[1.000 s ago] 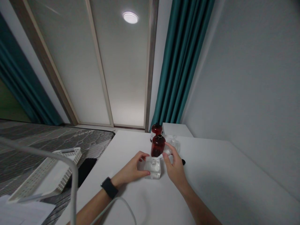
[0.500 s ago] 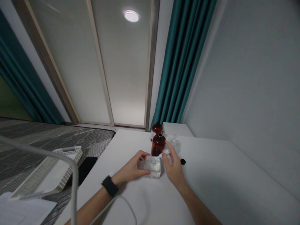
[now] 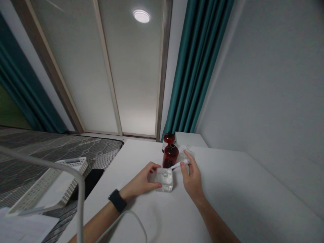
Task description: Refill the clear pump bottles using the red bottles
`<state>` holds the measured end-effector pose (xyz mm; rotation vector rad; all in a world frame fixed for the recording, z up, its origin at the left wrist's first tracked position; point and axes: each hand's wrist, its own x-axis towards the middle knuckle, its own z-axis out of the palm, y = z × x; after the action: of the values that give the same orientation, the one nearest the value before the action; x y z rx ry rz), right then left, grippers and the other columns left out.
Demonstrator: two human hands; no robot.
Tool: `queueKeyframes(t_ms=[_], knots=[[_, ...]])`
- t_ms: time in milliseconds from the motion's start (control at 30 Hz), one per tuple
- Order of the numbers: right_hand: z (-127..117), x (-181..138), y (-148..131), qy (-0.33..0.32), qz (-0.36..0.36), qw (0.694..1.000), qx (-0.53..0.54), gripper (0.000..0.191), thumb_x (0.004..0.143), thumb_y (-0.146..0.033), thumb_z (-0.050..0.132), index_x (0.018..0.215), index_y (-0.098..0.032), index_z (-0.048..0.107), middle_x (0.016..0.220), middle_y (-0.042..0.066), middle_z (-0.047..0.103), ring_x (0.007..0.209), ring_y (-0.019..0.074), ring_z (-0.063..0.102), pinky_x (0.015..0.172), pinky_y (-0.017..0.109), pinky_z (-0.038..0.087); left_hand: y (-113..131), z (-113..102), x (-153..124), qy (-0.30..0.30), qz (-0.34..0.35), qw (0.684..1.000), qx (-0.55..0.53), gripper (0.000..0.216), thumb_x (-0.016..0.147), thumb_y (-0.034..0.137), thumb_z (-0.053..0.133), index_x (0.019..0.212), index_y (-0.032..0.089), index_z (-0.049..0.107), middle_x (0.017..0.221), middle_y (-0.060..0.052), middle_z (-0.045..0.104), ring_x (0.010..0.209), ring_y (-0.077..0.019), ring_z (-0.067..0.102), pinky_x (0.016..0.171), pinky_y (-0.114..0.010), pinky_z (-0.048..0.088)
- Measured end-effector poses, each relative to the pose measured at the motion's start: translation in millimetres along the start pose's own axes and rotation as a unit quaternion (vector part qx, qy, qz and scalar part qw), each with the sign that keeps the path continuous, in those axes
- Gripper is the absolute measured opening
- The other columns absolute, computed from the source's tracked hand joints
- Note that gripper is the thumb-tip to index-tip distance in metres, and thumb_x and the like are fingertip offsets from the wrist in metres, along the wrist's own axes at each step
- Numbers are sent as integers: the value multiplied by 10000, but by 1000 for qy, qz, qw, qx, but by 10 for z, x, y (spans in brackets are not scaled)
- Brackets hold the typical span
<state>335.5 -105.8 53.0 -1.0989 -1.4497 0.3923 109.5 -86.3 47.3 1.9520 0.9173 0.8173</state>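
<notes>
My left hand (image 3: 141, 179) is closed around the side of a clear, square glass bottle (image 3: 165, 185) standing on the white table (image 3: 162, 216). The bottle's round mouth faces up. Just to its right, my right hand (image 3: 194, 182) pinches a thin white stick-like tool (image 3: 177, 165), whose tip points left, close to the bottle's far right corner. Whether the tip touches the glass I cannot tell. An uncapped brown bottle (image 3: 170, 157) stands right behind the clear one.
A second brown bottle (image 3: 167, 141) with a white label is farther back. Clear glassware (image 3: 182, 154) sits partly behind my right hand. A white box (image 3: 191, 139) stands at the table's far edge. Lower left are a white basket (image 3: 37, 192), papers (image 3: 27, 226) and a pale cable (image 3: 81, 202).
My right hand has moved right, drawing the white tool away from above the clear bottle's mouth. It now covers the black cap. My left hand keeps its grip.
</notes>
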Motion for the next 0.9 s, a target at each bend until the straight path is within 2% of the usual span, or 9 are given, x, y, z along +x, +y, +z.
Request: queueKeyframes(t_ms=[167,267,500,700,900], knots=[[28,-31,-33,-61,-10,998,6,437,928,-245,526,1361,-190,539,1383,119,601,1290,263,552,1100,451,430,-11,6,9,0,12,1000,-1,553,731,246,777,1230,197,543,1175,-69,595,1074,-246,555,963,-385,422],[18,-20,-39,-63,-13,998,4,422,911,-219,525,1330,-196,557,1347,108,623,1273,256,562,1088,432,437,-19,4,8,2,12,1000,1,555,733,254,780,1232,200,540,1168,-68,596,1072,-245,555,958,-381,426],[-87,86,4,-78,-4,997,-11,328,860,-212,535,1173,-208,632,1165,87,697,1078,248,648,930,387,518,-36,-2,6,-3,9,1000,7,537,744,273,773,1224,199,545,1178,-73,604,1046,-243,559,962,-401,436],[-159,142,63,-129,10,992,0,251,860,-224,518,1078,-206,642,1065,61,706,986,233,666,857,366,530,-14,-4,7,-6,10,1000,7,516,748,244,749,1219,197,542,1189,-72,599,1063,-246,553,964,-396,430],[-172,134,80,-158,30,987,10,230,897,-230,463,1065,-214,618,989,37,683,876,218,666,800,344,526,3,-7,-2,-7,6,1000,9,520,743,211,751,1218,201,539,1187,-63,596,1058,-247,553,950,-375,430]])
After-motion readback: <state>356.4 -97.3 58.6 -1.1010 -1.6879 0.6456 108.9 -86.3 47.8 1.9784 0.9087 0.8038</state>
